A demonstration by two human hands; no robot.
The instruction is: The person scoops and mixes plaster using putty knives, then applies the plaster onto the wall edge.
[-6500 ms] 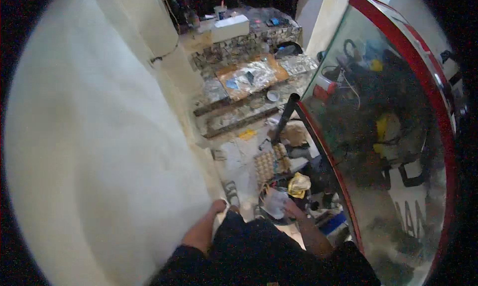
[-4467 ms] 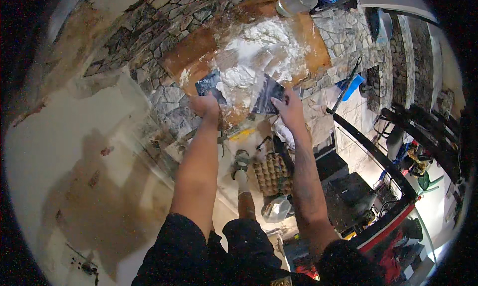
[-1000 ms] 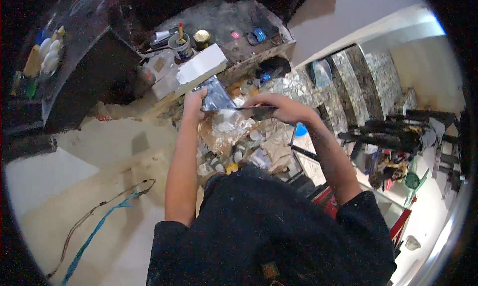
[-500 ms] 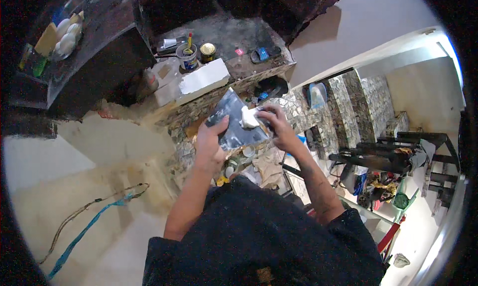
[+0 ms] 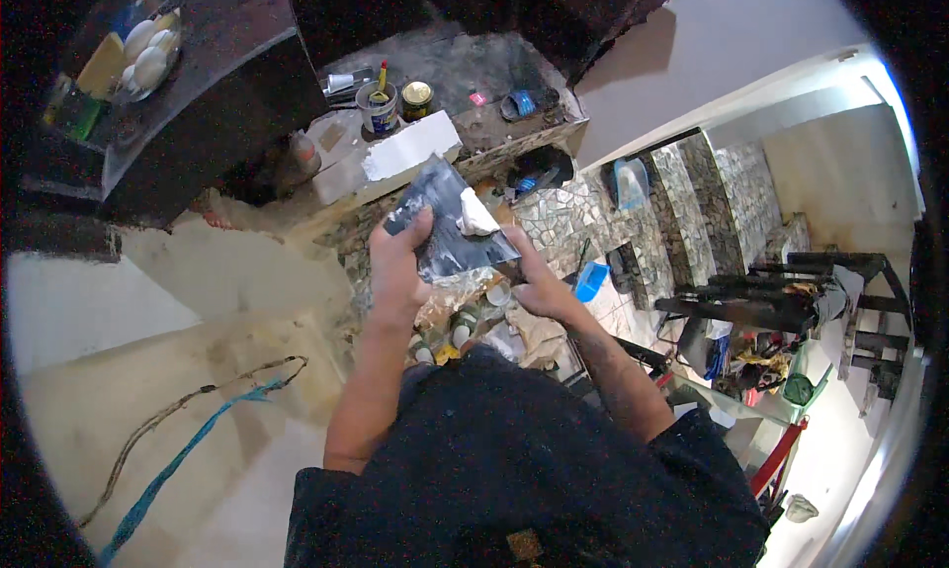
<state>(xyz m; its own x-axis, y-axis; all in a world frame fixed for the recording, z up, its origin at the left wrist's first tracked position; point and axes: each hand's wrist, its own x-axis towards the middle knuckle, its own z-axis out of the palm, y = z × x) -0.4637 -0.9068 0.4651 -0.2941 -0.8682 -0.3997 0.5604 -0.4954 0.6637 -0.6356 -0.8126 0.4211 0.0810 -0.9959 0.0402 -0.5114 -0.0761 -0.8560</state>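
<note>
My left hand grips a dark square plate smeared with white paste, its thumb lying on the surface. A thick lump of white paste sits near the plate's right side. My right hand is at that right corner, fingers curled on the plate's edge; whether a second plate lies under it I cannot make out. Beyond my hands are a white block, a pail with a yellow-handled tool and a round tin on a grimy ledge. A white cup is below the plate.
Stone-tiled steps rise at right beside a black railing. A blue basin and brown paper lie below. Cords run along the left wall. A dark curved counter holds a white bundle.
Over the last second the plates were brought together and the white lump appeared on top. Since half a second ago the plate has tilted and risen slightly, and my right fingers moved off the lump to the corner.
</note>
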